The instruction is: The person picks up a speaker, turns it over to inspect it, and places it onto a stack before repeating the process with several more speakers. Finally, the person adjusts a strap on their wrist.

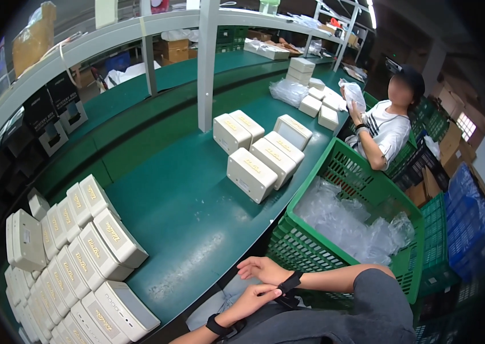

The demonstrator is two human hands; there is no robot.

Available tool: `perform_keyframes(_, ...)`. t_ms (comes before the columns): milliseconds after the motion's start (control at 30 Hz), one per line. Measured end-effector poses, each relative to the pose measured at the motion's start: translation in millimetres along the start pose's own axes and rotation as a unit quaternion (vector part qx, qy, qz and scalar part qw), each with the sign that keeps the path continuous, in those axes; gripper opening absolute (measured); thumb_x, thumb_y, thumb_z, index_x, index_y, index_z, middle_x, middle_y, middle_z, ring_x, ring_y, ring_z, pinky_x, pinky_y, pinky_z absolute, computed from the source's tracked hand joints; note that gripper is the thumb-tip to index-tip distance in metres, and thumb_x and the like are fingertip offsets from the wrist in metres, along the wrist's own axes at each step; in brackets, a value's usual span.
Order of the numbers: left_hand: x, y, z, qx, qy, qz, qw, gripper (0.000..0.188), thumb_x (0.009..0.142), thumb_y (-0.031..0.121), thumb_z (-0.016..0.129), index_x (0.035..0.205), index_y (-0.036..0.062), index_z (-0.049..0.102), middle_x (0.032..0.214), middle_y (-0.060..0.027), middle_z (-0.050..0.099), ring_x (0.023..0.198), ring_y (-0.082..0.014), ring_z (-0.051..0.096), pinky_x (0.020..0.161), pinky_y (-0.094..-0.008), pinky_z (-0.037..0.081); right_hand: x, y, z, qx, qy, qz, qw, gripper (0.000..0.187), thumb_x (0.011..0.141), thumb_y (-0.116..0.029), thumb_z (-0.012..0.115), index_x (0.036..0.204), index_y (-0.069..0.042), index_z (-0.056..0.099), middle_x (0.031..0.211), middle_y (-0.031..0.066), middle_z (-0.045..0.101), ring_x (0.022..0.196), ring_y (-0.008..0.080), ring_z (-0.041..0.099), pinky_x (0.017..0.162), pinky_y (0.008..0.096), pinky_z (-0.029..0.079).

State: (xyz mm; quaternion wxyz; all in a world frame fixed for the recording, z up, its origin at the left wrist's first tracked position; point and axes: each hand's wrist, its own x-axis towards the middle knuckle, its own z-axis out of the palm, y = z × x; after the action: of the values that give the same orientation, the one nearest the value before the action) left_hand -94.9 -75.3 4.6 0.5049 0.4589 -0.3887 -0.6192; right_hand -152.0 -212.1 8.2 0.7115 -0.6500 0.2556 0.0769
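Observation:
My left hand reaches across to my right wrist, its thumb and fingers closed on a black wrist strap there. My right hand hangs over the bench's near edge, empty, with its fingers loosely stretched out. A second black strap circles my left wrist. Cream boxy devices with gold lettering stand in a small group ahead of my hands. To the left, rows of the same cream devices are packed and partly stacked, apart from both hands.
Right of the green bench stands a green crate full of clear plastic bags. A co-worker holds a bagged item beside more devices at the far end. A grey shelf post rises from the bench.

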Motion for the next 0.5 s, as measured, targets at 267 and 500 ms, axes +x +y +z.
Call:
perform_keyframes(267,16,13,-1,0.272,-0.002,0.199,0.942,0.021,0.085,0.023,0.063,0.081,0.0032,0.061,0.058,-0.0040,0.049,0.055,-0.0141,0.047,0.052,-0.0267,0.036,-10,-3,-8,0.314,0.004,0.131,0.940,0.031,0.093,-0.004,0.038,0.123,0.003,0.045,0.111,0.0173,0.056,0.107,0.0255,0.056,0.095,0.0343,0.045)
perform_keyframes(500,20,3,-3,0.307,0.005,0.129,0.943,0.025,0.085,0.031,0.063,0.086,0.0060,0.063,0.051,-0.0010,0.044,0.047,-0.0137,0.044,0.046,-0.0295,0.031,-12,16,-12,0.332,0.035,0.109,0.936,0.031,0.094,-0.005,0.039,0.124,0.002,0.044,0.113,0.0181,0.055,0.108,0.0261,0.055,0.096,0.0351,0.045)
